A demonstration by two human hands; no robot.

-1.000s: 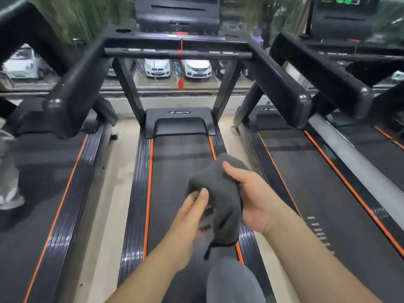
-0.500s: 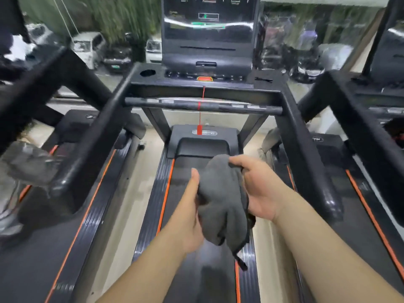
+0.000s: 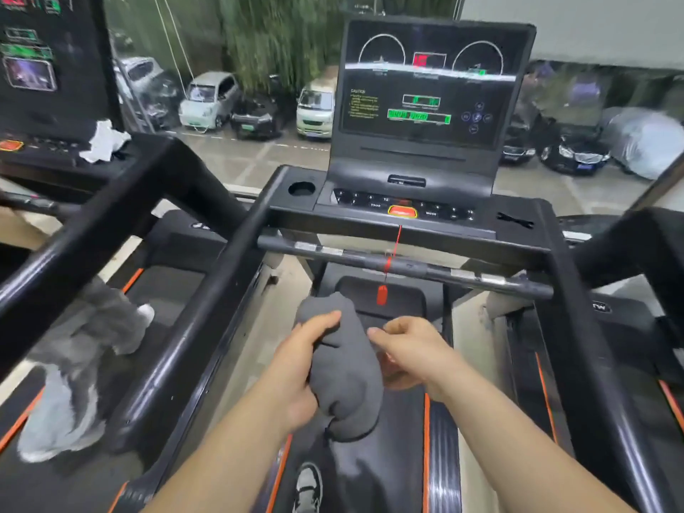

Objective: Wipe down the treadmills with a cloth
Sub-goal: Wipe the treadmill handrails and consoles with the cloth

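I stand on a black treadmill with orange-edged belt point(image 3: 392, 431). Its lit console screen point(image 3: 425, 87) and button panel point(image 3: 403, 207) rise ahead, with a crossbar point(image 3: 407, 266) below them. A bunched dark grey cloth point(image 3: 344, 368) hangs in front of my chest above the belt. My left hand point(image 3: 299, 368) grips the cloth from the left side. My right hand point(image 3: 407, 351) holds its right side, thumb and fingers pinched at the fabric. A red safety clip point(image 3: 382, 295) dangles from the console on a cord just beyond the cloth.
Another treadmill stands to the left, where a person's blurred grey-trousered legs point(image 3: 81, 364) move on the belt; a white crumpled tissue point(image 3: 105, 140) lies on its console. A further treadmill's rail point(image 3: 636, 246) is on the right. Parked cars show through the window ahead.
My view has tilted up and moved closer to the console. Both hands have shifted on the cloth: the left now grips it higher, the right has slid to its side.
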